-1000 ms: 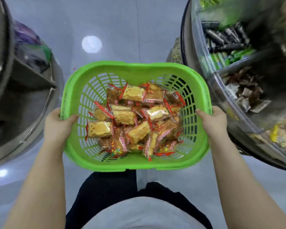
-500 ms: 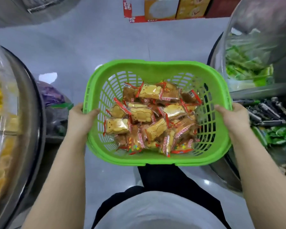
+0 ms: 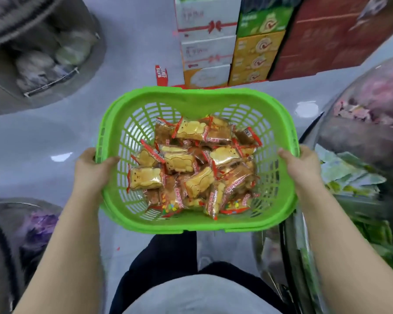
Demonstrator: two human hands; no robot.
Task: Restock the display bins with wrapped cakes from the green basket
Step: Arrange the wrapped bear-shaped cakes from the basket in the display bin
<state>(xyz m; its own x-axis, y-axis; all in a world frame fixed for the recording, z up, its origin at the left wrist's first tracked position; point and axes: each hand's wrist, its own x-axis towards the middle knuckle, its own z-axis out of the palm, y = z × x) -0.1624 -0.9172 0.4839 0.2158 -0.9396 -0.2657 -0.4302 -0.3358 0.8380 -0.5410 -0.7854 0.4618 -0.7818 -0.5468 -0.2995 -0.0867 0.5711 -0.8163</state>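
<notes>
A green plastic basket (image 3: 191,97) with slotted walls is carried in front of me at waist height. It holds several wrapped bear-shaped cakes (image 3: 192,165) in clear packets with red edges. My left hand (image 3: 91,168) grips the basket's left rim, thumb inside the wall. My right hand (image 3: 301,165) grips the right rim the same way. A round display bin (image 3: 359,173) with clear dividers stands close on the right, holding green and pink wrapped goods.
Stacked cake boxes (image 3: 234,41) in white, orange, green and red stand ahead on the grey floor. Another round display stand (image 3: 39,53) is at the far left, and one more (image 3: 14,241) at the near left with purple packets.
The view has swung and advanced along the aisle: the stacked boxes ahead are much nearer, and the right bin shows green and pink goods. Both hands keep their grip on the basket.
</notes>
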